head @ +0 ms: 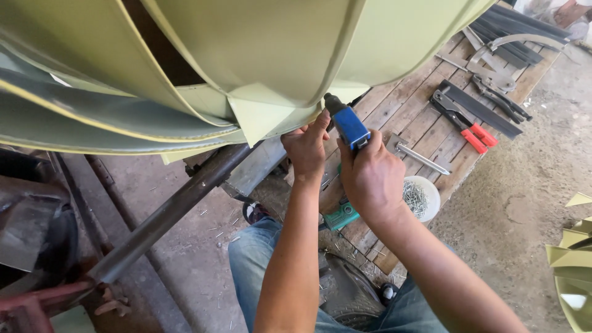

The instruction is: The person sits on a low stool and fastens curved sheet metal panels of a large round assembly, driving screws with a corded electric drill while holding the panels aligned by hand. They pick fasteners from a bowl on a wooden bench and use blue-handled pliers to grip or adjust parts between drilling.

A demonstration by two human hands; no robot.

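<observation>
Right grip (372, 179): clamped around blue drill (349, 125), bit at pale green sheet-metal edge (280, 117). Left grip (305, 147): pinching that edge. Wooden counter (407, 111): red-handled riveter (462, 120), bowl of rivets (422, 197).

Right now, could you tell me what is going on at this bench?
A person holds a blue hand riveter in the right hand, its nose against the lower edge of a pale green sheet-metal piece. The left hand steadies that edge. A white bowl of rivets and red-handled snips lie on the wooden bench.
</observation>
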